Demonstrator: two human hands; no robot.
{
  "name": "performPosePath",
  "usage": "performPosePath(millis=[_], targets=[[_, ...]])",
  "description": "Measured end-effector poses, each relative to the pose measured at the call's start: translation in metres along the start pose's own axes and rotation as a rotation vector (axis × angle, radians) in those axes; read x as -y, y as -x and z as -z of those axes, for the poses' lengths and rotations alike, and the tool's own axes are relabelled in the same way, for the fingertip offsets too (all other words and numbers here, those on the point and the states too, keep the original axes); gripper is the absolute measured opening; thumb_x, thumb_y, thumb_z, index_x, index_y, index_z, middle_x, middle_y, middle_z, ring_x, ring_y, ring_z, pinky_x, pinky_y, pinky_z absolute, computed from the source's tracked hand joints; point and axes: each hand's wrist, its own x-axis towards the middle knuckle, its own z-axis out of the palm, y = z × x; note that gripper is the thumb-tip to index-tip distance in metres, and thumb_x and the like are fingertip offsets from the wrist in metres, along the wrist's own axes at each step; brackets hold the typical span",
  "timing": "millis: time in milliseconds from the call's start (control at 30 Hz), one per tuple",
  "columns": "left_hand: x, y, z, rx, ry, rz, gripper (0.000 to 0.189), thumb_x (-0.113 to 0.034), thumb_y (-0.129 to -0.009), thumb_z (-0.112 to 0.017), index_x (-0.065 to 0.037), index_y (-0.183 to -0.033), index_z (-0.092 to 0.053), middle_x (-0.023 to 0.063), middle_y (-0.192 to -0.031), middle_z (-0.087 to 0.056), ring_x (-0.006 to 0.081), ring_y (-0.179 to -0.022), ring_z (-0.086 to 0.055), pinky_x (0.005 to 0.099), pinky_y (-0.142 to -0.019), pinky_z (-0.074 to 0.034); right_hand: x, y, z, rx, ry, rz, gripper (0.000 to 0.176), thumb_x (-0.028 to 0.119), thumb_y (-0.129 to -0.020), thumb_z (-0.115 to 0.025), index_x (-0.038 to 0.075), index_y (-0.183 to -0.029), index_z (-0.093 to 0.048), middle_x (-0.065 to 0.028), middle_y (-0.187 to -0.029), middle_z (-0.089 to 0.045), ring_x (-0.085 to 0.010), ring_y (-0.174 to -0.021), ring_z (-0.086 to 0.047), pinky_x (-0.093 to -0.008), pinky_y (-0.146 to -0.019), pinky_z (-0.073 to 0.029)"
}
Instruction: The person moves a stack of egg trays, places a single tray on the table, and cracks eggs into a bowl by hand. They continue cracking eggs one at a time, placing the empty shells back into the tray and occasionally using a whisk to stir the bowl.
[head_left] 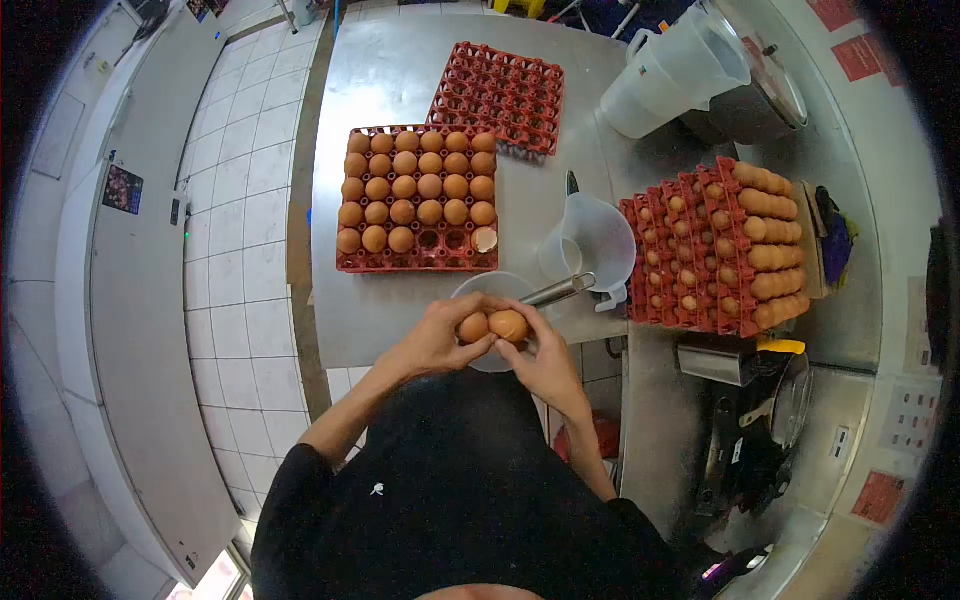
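Note:
My left hand (pixel 445 335) is closed around a brown egg (pixel 473 327). A second brown egg (pixel 508 325) is gripped by my right hand (pixel 545 365), and the two eggs meet side by side. Both hands are over a white bowl (pixel 512 286), which they partly cover. A metal whisk-like handle (pixel 560 290) rests across the bowl's rim, its other end hidden. Just beyond the bowl, a red tray (pixel 417 262) holds rows of brown eggs (pixel 404 188). Its front row has two vacant cups and an open eggshell (pixel 484 239).
Behind the egg tray lies a red tray without eggs (pixel 500 95). A clear measuring jug (pixel 595 240) stands right of the bowl. Farther right are stacked egg-filled trays (pixel 715 250). A large translucent pitcher (pixel 670 75) is at the back right of the steel table (pixel 385 85).

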Motion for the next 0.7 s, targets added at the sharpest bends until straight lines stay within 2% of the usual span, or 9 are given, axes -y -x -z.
performPosePath(millis=[67, 200, 267, 400, 467, 600, 667, 700], targets=[[0.002, 0.001, -0.001, 0.008, -0.015, 0.041, 0.038, -0.007, -0.081, -0.071, -0.001, -0.117, -0.065, 0.0187, -0.110, -0.071, 0.0351, -0.103, -0.070, 0.0411, -0.089, -0.055, 0.009, -0.002, -0.001, -0.079, 0.506, 0.184, 0.048, 0.011, -0.089, -0.071, 0.002, -0.134, -0.054, -0.0156, -0.116, -0.060, -0.0279, -0.102, -0.065, -0.0377, -0.085, -0.054], [0.009, 0.003, -0.007, -0.067, -0.020, -0.021, 0.042, -0.009, -0.078, -0.075, -0.002, -0.119, -0.064, 0.0185, -0.106, -0.071, 0.0353, -0.098, -0.071, 0.0409, -0.086, -0.056, 0.017, -0.003, -0.005, -0.108, 0.579, 0.213, 0.052, 0.006, -0.084, -0.070, 0.001, -0.134, -0.055, -0.0171, -0.114, -0.060, -0.0326, -0.103, -0.064, -0.0383, -0.088, -0.052], [0.010, 0.004, -0.008, -0.098, -0.047, -0.066, 0.044, -0.010, -0.077, -0.075, -0.002, -0.119, -0.064, 0.0187, -0.106, -0.071, 0.0346, -0.098, -0.071, 0.0408, -0.085, -0.056, 0.023, -0.002, -0.003, -0.068, 0.615, 0.272, 0.058, 0.006, -0.083, -0.069, 0.002, -0.139, -0.052, -0.0174, -0.116, -0.058, -0.0332, -0.104, -0.063, -0.0386, -0.088, -0.051], [0.019, 0.012, -0.010, -0.120, -0.090, -0.056, 0.045, -0.010, -0.077, -0.076, -0.002, -0.119, -0.064, 0.0182, -0.107, -0.071, 0.0357, -0.097, -0.071, 0.0416, -0.085, -0.057, 0.018, -0.006, -0.001, -0.016, 0.633, 0.239, 0.063, 0.004, -0.084, -0.067, 0.003, -0.144, -0.048, -0.0179, -0.121, -0.056, -0.0333, -0.104, -0.061, -0.0383, -0.088, -0.050], [0.021, 0.011, -0.006, -0.127, -0.076, -0.070, 0.044, -0.010, -0.077, -0.076, -0.002, -0.119, -0.064, 0.0180, -0.107, -0.071, 0.0365, -0.097, -0.070, 0.0421, -0.085, -0.057, 0.019, -0.005, 0.003, 0.047, 0.716, 0.325, 0.068, 0.002, -0.084, -0.066, 0.003, -0.148, -0.044, -0.0187, -0.123, -0.053, -0.0341, -0.105, -0.060, -0.0389, -0.091, -0.049], [0.021, 0.020, 0.005, -0.071, -0.072, -0.056, 0.047, -0.008, -0.077, -0.076, -0.003, -0.121, -0.062, 0.0180, -0.111, -0.069, 0.0384, -0.101, -0.068, 0.0429, -0.086, -0.056, 0.031, -0.002, 0.000, 0.111, 0.702, 0.230, 0.068, -0.001, -0.084, -0.062, 0.002, -0.149, -0.042, -0.0191, -0.124, -0.053, -0.0366, -0.111, -0.058, -0.0413, -0.095, -0.049], [0.022, 0.017, 0.010, -0.052, -0.119, -0.062, 0.048, -0.007, -0.077, -0.077, -0.004, -0.122, -0.062, 0.0181, -0.111, -0.069, 0.0384, -0.102, -0.068, 0.0428, -0.087, -0.056, 0.032, -0.003, 0.000, 0.127, 0.914, 0.381, 0.069, -0.002, -0.084, -0.062, 0.003, -0.150, -0.040, -0.0189, -0.126, -0.051, -0.0381, -0.115, -0.055, -0.0437, -0.097, -0.049], [0.024, 0.016, 0.011, -0.035, -0.118, -0.060, 0.049, -0.007, -0.076, -0.077, -0.004, -0.123, -0.061, 0.0181, -0.112, -0.069, 0.0380, -0.103, -0.068, 0.0426, -0.088, -0.056, 0.031, -0.003, 0.001, 0.132, 0.914, 0.379, 0.069, -0.002, -0.084, -0.062, 0.003, -0.150, -0.040, -0.0189, -0.126, -0.051, -0.0381, -0.115, -0.055, -0.0437, -0.097, -0.049]])
